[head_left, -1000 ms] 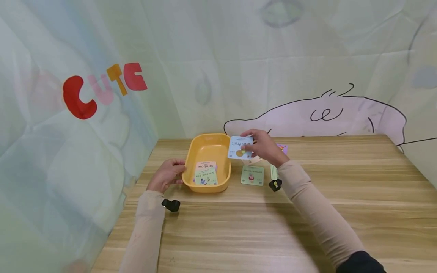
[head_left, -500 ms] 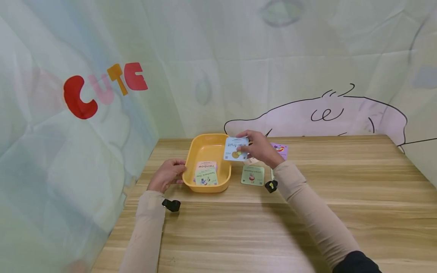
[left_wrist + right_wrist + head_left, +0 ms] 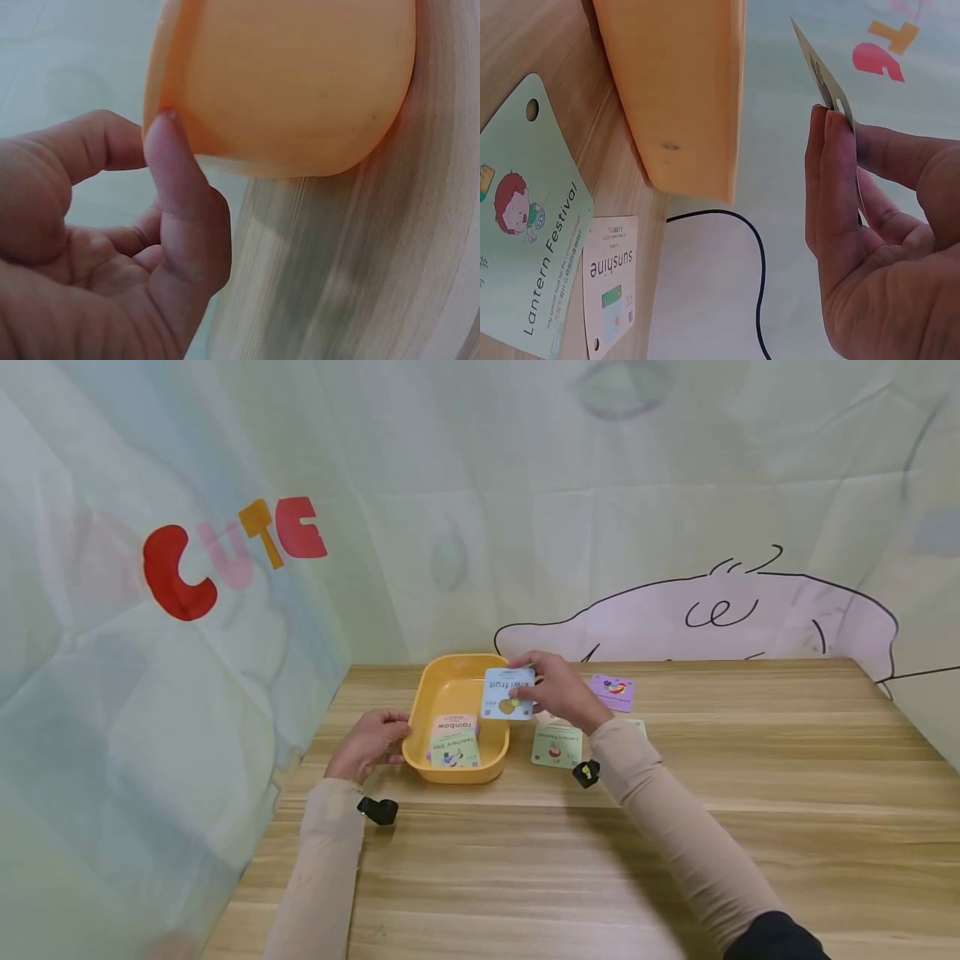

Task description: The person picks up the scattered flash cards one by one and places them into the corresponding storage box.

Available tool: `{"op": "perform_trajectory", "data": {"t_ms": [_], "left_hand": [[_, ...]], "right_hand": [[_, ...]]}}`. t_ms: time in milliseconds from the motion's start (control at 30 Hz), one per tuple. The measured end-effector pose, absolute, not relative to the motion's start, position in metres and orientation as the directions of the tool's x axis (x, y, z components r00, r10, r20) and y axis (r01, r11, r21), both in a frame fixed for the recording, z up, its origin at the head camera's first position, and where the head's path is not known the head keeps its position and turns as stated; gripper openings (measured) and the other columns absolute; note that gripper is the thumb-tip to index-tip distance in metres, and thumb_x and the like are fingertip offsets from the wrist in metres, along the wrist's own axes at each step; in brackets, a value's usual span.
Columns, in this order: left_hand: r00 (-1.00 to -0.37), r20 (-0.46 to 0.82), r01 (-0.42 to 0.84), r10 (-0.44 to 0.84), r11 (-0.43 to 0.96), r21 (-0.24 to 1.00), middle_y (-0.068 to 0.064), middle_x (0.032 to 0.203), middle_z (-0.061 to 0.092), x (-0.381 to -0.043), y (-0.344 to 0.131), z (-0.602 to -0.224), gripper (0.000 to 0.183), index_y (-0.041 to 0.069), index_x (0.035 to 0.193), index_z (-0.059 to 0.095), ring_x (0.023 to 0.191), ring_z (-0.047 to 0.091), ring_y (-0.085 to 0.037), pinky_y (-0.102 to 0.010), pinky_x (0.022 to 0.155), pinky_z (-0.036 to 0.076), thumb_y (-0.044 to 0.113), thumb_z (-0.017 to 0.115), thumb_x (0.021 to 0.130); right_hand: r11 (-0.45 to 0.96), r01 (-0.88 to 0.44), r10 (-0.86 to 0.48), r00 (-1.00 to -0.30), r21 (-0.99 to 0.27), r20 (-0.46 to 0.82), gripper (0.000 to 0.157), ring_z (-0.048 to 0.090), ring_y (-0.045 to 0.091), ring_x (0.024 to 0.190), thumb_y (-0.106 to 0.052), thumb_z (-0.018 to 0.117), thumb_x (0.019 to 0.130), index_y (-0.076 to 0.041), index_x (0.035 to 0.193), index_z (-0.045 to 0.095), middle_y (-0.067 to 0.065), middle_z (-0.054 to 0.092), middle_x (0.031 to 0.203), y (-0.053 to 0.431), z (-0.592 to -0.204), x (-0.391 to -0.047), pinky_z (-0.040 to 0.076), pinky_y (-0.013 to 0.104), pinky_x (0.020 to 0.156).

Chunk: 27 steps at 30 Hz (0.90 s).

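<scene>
My right hand (image 3: 561,692) pinches a light blue "kiwi fruit" flashcard (image 3: 498,695) between thumb and fingers, held up over the right rim of the yellow plastic tray (image 3: 456,692). In the right wrist view the flashcard shows nearly edge-on, apart from the tray wall. At the tray's left side, my left hand (image 3: 369,745) pinches the edge with thumb and finger; the left wrist view shows a fingertip (image 3: 166,131) against the wall. Inside the tray lie a pink "rainbow" flashcard (image 3: 454,723) and a green "Teachers' Day" flashcard (image 3: 455,752), overlapping.
Right of the tray, a green "Lantern Festival" flashcard (image 3: 557,745) lies on the wooden table (image 3: 465,877). Beside it is a pale "sunshine" flashcard (image 3: 609,274), and farther back a purple flashcard (image 3: 615,692). A printed cloth (image 3: 420,527) hangs behind the table and along its left side.
My right hand has carried the "kiwi fruit" flashcard left and slightly down, over the tray's right rim. The purple flashcard has come into fuller view. My left hand has stayed put.
</scene>
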<state>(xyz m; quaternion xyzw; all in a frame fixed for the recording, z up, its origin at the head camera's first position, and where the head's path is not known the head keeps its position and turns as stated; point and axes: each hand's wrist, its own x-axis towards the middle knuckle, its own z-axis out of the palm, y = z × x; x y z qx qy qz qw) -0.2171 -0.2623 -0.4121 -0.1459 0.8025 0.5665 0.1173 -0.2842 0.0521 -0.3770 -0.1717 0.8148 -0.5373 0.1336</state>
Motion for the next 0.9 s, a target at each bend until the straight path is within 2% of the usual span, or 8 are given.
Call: {"op": "perform_trajectory", "data": {"t_ms": [300,900], "left_hand": [[-0.932,-0.351,-0.363,-0.096,0.313,0.878,-0.017,0.125,0.058,-0.216,-0.263,-0.410,0.039,-0.001,0.137,0.052,0.094,0.062,-0.023,-0.031,0.072,0.061,0.016,0.056,0.103],[-0.934,-0.348,-0.357,-0.086,0.304,0.883,-0.017,0.121,0.059,-0.215,-0.262,-0.410,0.037,-0.001,0.136,0.052,0.091,0.062,-0.022,-0.031,0.071,0.061,0.015,0.057,0.103]], "right_hand": [[0.329,-0.145,-0.447,-0.895,-0.933,-0.018,0.043,0.068,0.027,0.094,-0.003,0.074,0.091,-0.011,0.132,0.062,0.015,0.064,0.121,0.042,-0.378,-0.283,0.062,0.034,0.071],[0.318,-0.158,-0.471,-0.882,-0.935,-0.011,0.043,0.069,0.027,0.093,-0.002,0.074,0.091,-0.010,0.131,0.063,0.015,0.064,0.117,0.029,-0.382,-0.282,0.062,0.035,0.069]]}}
